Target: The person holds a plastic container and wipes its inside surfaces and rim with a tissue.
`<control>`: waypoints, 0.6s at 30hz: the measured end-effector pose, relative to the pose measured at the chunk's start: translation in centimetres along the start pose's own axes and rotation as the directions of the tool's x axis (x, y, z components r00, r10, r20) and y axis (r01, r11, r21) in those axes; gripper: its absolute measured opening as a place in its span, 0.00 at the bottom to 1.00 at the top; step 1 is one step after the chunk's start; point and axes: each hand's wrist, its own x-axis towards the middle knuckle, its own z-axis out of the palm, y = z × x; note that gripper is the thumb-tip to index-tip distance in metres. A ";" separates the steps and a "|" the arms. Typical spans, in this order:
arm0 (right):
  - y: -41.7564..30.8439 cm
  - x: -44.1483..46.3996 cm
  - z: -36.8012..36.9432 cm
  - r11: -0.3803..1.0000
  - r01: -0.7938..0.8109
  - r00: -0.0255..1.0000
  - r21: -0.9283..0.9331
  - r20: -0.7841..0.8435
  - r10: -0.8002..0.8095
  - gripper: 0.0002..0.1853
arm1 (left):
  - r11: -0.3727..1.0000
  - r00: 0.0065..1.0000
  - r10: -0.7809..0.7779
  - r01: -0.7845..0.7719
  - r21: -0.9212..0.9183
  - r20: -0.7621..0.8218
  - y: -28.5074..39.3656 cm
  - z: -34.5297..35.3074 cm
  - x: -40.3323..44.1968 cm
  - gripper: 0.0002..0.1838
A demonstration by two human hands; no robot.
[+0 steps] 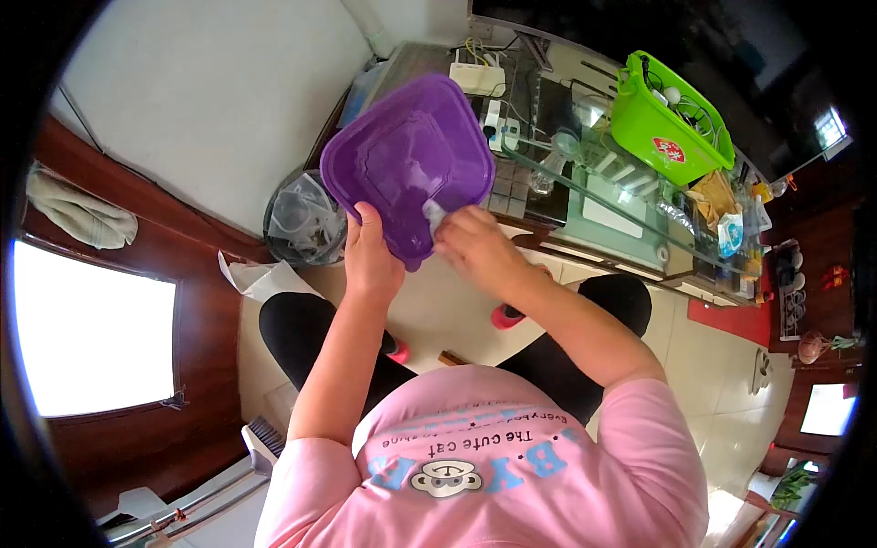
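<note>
A purple plastic basin [402, 146] is tilted so that its inside faces me. My left hand [373, 256] grips its lower left rim, the thumb over the edge and the other fingers hidden behind. At the basin's lower right, my right hand [480, 245] is closed on a small white wad [434, 215], which touches the inner wall near the rim. The wad looks like tissue or cloth.
Beyond the basin stands a glass-topped cabinet [610, 212] with a white router [478, 79] and a green bin [676, 128] of cables. A lined trash bin [306, 219] is at the left. A brush [265, 437] lies lower left.
</note>
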 end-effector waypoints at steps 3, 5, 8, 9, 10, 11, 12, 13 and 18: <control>-0.4 0.2 -1.0 0.997 -0.025 1.000 0.068 -0.005 0.025 0.11 | 0.998 0.998 -0.057 0.057 0.007 -0.035 1.2 0.5 -0.4 0.28; 2.1 0.2 -2.6 0.986 0.018 1.000 -0.165 0.018 -0.015 0.12 | 0.994 0.992 -0.114 0.113 -0.012 -0.057 2.1 0.1 -0.2 0.27; 3.3 0.4 -3.9 0.943 0.084 0.996 -0.323 0.042 -0.074 0.12 | 0.985 0.985 -0.170 0.170 0.005 0.041 3.7 -1.3 1.0 0.29; 2.7 0.7 -3.7 0.945 0.087 0.996 -0.316 0.016 -0.087 0.12 | 0.981 0.977 -0.195 0.194 0.024 0.086 4.7 -1.3 1.3 0.30; 2.2 1.1 -3.8 0.944 0.093 0.996 -0.318 0.016 -0.093 0.12 | 0.976 0.967 -0.219 0.215 0.045 0.133 5.4 -1.0 1.5 0.31; 1.6 1.5 -4.0 0.944 0.073 0.995 -0.323 -0.039 -0.090 0.10 | 0.999 0.944 -0.038 0.049 -0.025 0.327 5.7 -0.4 1.4 0.36; 0.9 1.8 -4.2 0.945 0.051 0.992 -0.323 -0.091 -0.084 0.08 | 0.999 0.946 -0.034 0.044 -0.025 0.323 4.9 -1.4 1.5 0.36; 0.2 2.1 -4.2 0.945 0.056 0.992 -0.322 -0.092 -0.090 0.08 | 0.989 0.914 -0.062 0.109 -0.097 0.401 3.1 -3.1 2.0 0.38; -3.1 3.2 -2.0 0.986 -0.004 0.993 -0.166 -0.116 -0.015 0.10 | 0.840 0.970 0.124 -0.216 0.498 0.212 -4.9 -0.8 -0.6 0.34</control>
